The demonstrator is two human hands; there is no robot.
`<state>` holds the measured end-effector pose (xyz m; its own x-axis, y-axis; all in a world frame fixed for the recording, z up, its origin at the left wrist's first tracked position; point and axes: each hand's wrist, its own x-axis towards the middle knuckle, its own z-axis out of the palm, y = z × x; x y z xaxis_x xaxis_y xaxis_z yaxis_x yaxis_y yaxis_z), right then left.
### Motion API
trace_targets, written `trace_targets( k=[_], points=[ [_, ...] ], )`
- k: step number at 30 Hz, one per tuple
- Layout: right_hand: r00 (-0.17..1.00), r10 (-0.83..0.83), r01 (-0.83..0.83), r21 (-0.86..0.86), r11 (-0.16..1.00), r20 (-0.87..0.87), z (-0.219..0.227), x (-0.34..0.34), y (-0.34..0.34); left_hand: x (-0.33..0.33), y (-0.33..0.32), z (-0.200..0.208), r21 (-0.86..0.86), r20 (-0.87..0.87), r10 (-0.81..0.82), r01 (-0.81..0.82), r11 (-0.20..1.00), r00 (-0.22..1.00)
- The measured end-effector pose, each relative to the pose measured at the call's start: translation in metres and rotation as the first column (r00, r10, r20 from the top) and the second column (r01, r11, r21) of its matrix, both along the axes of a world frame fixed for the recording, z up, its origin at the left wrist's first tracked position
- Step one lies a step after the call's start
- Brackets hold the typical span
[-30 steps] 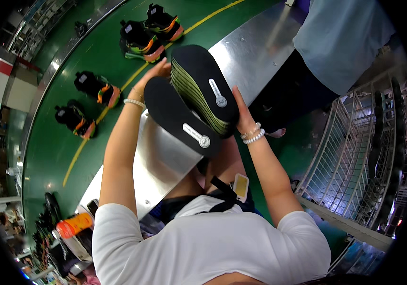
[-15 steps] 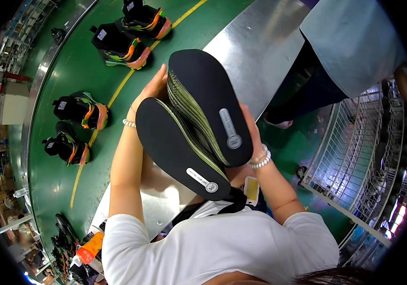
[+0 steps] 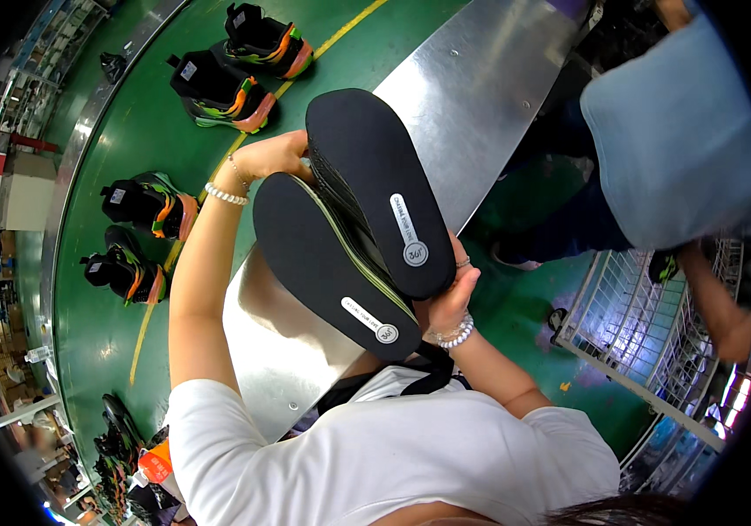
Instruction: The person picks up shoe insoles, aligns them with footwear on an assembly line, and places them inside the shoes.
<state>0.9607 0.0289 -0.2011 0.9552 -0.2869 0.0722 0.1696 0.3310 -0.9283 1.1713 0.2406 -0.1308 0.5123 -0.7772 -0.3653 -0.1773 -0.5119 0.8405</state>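
Insoles (image 3: 318, 250) lay in two side-by-side stacks above the metal bench (image 3: 472, 92), long axes running far left to near right. My left hand (image 3: 272, 157) curled against their far ends; my right hand (image 3: 450, 300), half closed, held the right stack's (image 3: 375, 175) near end, most fingertips hidden.

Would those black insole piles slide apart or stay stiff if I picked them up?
The insoles might slide over each other: layers show along the piles' edges, with no band visible. One alone would likely be light and bendy, because each layer looks thin. They probably won't roll, since their faces look flat.
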Motion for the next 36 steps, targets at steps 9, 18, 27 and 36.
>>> trace_targets(
  k=[9,18,27,36],
  points=[
    [0.991,0.059,-0.005,-0.415,0.91,0.118,0.007,0.02,-0.017,-0.003,-0.011,-0.003,-0.158,0.057,0.145,-0.135,0.978,0.988],
    [0.999,0.04,-0.042,-0.126,0.991,-0.013,0.019,0.036,-0.032,0.005,-0.017,0.002,-0.067,0.04,0.054,-0.052,0.996,0.998],
    [0.999,-0.05,0.05,-0.346,0.937,0.009,0.012,0.039,-0.03,0.009,-0.02,-0.006,-0.117,-0.009,0.122,-0.122,0.986,0.993],
    [0.997,-0.072,0.065,-0.241,0.968,-0.02,-0.015,0.038,-0.049,0.016,-0.03,-0.01,-0.111,-0.102,0.087,-0.099,0.989,0.991]
  ],
)
